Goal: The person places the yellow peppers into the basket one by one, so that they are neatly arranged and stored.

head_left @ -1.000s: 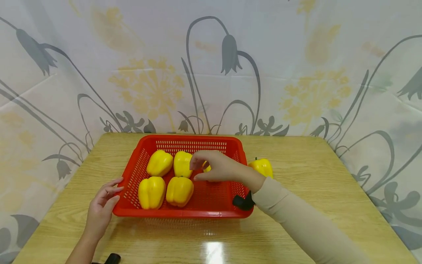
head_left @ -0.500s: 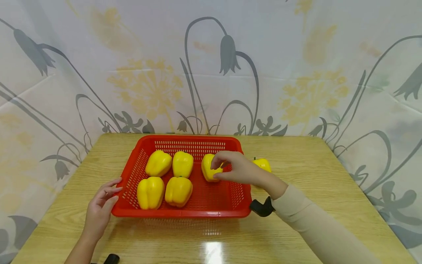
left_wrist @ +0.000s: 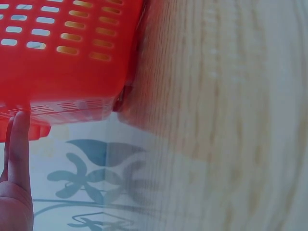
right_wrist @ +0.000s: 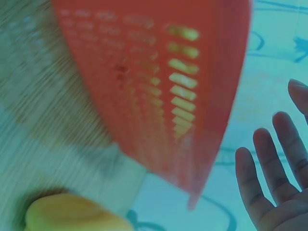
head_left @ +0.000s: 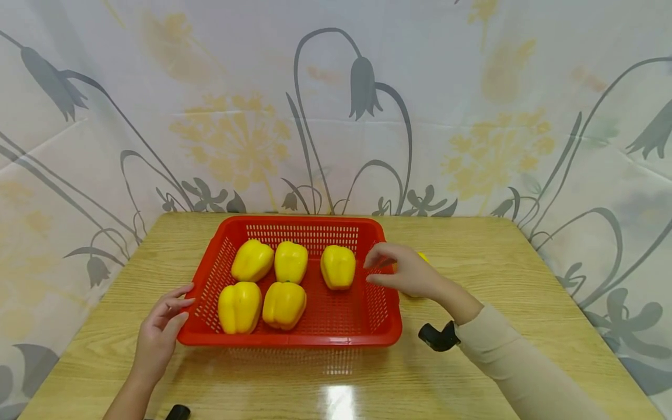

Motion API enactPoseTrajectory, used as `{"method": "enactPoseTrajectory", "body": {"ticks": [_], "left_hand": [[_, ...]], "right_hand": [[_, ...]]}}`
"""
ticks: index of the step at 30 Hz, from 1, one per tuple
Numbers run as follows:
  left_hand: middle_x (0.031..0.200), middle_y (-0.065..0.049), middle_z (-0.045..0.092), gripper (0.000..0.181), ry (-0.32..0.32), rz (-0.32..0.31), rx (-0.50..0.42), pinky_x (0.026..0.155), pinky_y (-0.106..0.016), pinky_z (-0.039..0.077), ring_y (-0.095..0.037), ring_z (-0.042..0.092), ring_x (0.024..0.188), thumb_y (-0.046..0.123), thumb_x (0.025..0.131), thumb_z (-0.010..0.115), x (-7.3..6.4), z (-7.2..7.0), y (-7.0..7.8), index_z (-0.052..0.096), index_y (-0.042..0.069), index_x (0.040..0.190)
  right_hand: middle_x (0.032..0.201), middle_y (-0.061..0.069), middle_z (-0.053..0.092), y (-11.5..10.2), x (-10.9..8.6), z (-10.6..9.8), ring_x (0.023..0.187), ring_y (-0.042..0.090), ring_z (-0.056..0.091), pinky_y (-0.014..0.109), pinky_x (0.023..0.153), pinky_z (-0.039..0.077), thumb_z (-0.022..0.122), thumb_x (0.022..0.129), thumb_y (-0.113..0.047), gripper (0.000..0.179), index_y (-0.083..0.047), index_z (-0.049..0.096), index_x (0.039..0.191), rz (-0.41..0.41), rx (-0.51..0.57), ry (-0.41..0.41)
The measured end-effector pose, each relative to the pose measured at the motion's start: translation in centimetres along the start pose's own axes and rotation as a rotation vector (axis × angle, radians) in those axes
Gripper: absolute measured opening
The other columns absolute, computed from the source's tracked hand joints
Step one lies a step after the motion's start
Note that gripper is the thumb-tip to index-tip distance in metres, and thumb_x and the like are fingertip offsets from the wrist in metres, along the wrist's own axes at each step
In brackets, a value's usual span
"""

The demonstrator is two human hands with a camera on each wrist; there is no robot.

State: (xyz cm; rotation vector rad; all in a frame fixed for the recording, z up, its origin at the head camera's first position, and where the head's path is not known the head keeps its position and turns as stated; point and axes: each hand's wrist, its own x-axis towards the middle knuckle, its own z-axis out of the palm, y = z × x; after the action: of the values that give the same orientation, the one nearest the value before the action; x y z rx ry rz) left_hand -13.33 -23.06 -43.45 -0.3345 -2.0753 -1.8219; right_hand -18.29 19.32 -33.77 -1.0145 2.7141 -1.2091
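Note:
A red plastic basket (head_left: 336,339) with slotted walls holds several yellow bell peppers, among them one bell pepper (head_left: 338,267) toward the right by itself. At the basket's left rim my left hand (head_left: 160,332) rests its fingertips; in the left wrist view its fingers (left_wrist: 19,149) look straight against the red plastic. My right hand (head_left: 406,271) is over the basket's right rim, thumb and fingers apart, holding nothing. Another yellow bell pepper (right_wrist: 72,214) lies on the table outside the basket's right wall, mostly hidden behind the right hand in the head view.
The wooden table (head_left: 472,245) carries the basket, and a flower-printed cloth (head_left: 336,116) hangs behind it. Black wrist camera mounts show by the right sleeve (head_left: 440,337) and below the left wrist.
My right hand has moved right, from above the middle of the basket to its right rim, uncovering the lone bell pepper inside. The left hand stays at the left rim.

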Motion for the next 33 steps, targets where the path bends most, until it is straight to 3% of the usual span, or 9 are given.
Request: {"method": "enactPoseTrajectory", "body": {"ticks": [11,26,33], "left_hand": [[0.122,0.006,0.053,0.016,-0.005,-0.001,-0.007,0.09,-0.014,0.034,-0.008,0.043,0.117,-0.01,0.092,0.041,-0.1,0.0,0.1,0.055,-0.014,0.1],[0.122,0.005,0.053,0.017,-0.006,0.03,-0.045,0.091,-0.014,0.033,-0.009,0.043,0.117,-0.012,0.091,0.041,0.0,0.1,0.1,0.056,-0.012,0.1],[0.122,0.004,0.054,0.018,-0.005,0.043,-0.067,0.09,-0.015,0.034,-0.01,0.044,0.116,-0.013,0.09,0.041,0.0,0.2,0.0,0.056,-0.013,0.1]], "right_hand": [[0.093,-0.001,0.06,3.0,-2.3,-0.8,0.091,0.024,0.056,0.046,0.084,0.046,0.071,0.081,-0.006,0.015,-0.009,0.061,0.091,0.072,-0.014,0.087],[0.105,0.012,0.058,6.8,-3.8,-1.3,0.103,0.036,0.051,0.054,0.086,0.041,0.072,0.078,0.0,0.027,0.0,0.06,0.102,0.127,-0.114,0.192],[0.117,0.021,0.054,8.6,-4.6,-1.5,0.114,0.041,0.041,0.059,0.094,0.029,0.071,0.078,0.0,0.035,0.002,0.06,0.111,0.208,-0.149,0.228]]}}
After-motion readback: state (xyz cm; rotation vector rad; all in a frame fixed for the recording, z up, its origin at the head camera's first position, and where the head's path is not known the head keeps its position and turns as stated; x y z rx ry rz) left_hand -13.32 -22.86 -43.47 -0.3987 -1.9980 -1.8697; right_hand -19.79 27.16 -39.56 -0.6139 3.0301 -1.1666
